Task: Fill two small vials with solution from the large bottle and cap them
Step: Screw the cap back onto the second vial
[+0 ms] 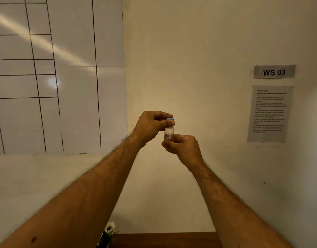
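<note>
- Two hands share one small vial (169, 133), raised upright before the wall, off the counter.
- Your right hand (185, 146) grips its base to steady it.
- Your left hand (152, 125) pinches the blue cap (170, 119), likely for twisting.

Both arms are showing bare from elbow to wrist, with no sleeve on them. The left hand (150, 126) and right hand (185, 146) are wearing nothing. Hair is covering both forearms; a small dark spot is marking the left forearm.
</note>
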